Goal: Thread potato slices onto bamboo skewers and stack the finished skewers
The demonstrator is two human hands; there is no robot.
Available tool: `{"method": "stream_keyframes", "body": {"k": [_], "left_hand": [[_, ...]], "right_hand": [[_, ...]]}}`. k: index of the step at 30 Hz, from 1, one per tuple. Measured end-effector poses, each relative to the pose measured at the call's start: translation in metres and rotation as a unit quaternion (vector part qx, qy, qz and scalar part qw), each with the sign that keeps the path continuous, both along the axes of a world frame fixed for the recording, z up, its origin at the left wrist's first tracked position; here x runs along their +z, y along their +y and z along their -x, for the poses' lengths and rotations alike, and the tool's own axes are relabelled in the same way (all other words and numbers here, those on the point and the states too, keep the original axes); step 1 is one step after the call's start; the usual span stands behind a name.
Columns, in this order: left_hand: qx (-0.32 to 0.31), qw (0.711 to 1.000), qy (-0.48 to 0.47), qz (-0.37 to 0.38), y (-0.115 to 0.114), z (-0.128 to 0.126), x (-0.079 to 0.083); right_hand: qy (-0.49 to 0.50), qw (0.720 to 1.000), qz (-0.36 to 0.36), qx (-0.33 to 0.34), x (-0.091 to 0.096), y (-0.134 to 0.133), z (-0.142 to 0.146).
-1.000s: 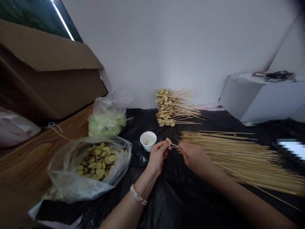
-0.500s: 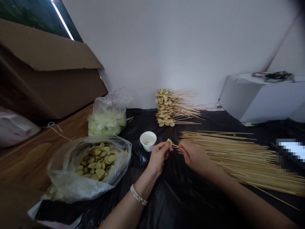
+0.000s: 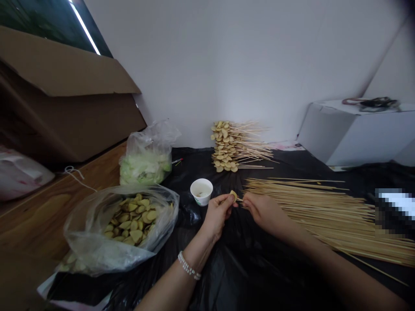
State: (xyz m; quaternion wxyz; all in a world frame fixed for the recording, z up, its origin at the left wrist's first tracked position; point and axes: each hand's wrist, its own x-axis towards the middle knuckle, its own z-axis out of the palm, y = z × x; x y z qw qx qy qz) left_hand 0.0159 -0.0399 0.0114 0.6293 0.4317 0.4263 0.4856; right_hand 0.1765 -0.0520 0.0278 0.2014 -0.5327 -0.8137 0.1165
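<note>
Left grip (image 3: 218, 216): we have it pinched on one potato slice (image 3: 233, 195), with the slice jutting from its right side, towards the other grip.
Right grip (image 3: 264, 211): we have it closed on a bamboo skewer (image 3: 239, 199), only a short length of which shows, between the two grips.
Point of entry: the skewer meets the slice just right of the left grip; we cannot tell how far through it is. We do best to hold the slice by its rim, out of the skewer's line, and push slowly with a small twist so that it does not split.
Short reach: with the right grip this near the tip, the stick should bend less; we would shift it back as the slice slides on.
Bagged slices (image 3: 136, 220): left of the left grip, in an open clear plastic bag (image 3: 113, 257).
Loose skewers (image 3: 327, 211): right of the right grip, mostly lying side by side.
Filled skewers (image 3: 225, 149): beyond both grips, slices to the left, bare sticks to the right; a pattern worth matching.
Paper cup (image 3: 202, 200): just beyond and left of the left grip, so we mind that elbow room.
</note>
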Motion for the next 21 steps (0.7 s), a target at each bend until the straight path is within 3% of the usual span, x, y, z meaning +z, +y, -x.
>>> {"method": "stream_keyframes", "body": {"k": [5,12,21], "left_hand": [[0.041,0.999,-0.013,0.003,0.0042,0.0015,-0.0015],[0.047,0.998,-0.032,0.005,0.0071,0.0062,-0.0022],[0.026,1.0,-0.015,-0.008,0.0034,0.0038,0.0007]], "right_hand": [[0.033,0.999,-0.042,0.014,-0.0037,0.0045,-0.0023],[-0.062,0.988,-0.143,-0.003,-0.0054,-0.0036,-0.0001],[0.023,0.998,-0.063,-0.008,-0.0094,0.0025,-0.0003]]}}
